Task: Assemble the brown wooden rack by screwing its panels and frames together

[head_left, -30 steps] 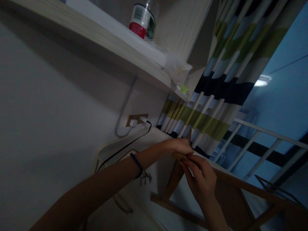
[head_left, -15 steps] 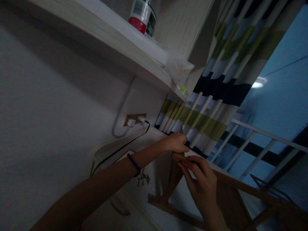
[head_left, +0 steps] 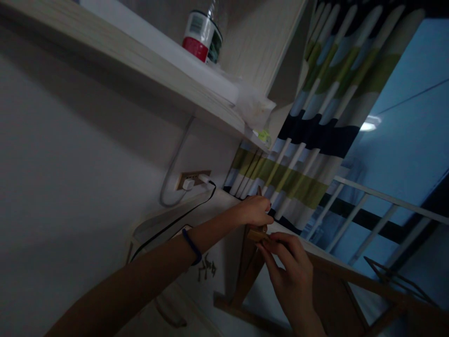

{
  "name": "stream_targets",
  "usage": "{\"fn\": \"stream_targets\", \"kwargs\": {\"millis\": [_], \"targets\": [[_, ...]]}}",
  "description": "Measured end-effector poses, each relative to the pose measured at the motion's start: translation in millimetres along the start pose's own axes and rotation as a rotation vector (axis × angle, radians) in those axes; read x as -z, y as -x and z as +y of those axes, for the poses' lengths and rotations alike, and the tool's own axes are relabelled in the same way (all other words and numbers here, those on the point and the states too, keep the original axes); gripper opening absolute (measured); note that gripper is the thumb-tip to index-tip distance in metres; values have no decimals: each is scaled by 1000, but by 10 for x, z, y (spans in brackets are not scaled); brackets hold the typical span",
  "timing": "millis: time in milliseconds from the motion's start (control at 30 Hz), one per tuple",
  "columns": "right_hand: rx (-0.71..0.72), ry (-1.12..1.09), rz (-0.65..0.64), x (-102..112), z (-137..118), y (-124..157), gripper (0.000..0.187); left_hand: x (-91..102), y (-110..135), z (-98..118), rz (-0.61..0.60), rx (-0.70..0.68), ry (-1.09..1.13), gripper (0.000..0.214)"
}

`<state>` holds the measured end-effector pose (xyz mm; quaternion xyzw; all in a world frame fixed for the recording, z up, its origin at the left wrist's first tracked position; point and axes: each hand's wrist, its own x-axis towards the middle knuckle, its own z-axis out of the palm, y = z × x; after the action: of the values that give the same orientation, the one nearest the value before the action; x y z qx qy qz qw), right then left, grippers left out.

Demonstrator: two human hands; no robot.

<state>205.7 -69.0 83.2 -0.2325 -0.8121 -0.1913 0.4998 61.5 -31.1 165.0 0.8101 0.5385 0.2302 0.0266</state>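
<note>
My left hand is closed round a slim wooden bar, whose tip shows above the knuckles. Just below it, my right hand pinches the edge of a short wooden piece between thumb and fingers. Whether a small part sits between those fingertips is too dark to tell. Beneath both hands stands a brown wooden frame with a slanted leg and a foot bar, on a pale surface. Several small metal pieces, perhaps screws or bolts, lie left of the frame, beyond my left forearm.
A shelf overhangs from the upper left, bearing a can and a plastic bag. Plugs sit in a wall socket, with a black cable trailing down. A striped curtain and white railing stand behind.
The view has shifted slightly, so the shelf and can appear lower. Both hands keep their grip, and the short wooden piece seems a little turned.
</note>
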Motion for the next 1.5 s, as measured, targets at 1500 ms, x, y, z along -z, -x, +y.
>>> {"fn": "stream_targets", "kwargs": {"millis": [1500], "targets": [[6,-91,-69,47,-23,-25,17,-125,-25,-77,20,-37,-39,9]]}}
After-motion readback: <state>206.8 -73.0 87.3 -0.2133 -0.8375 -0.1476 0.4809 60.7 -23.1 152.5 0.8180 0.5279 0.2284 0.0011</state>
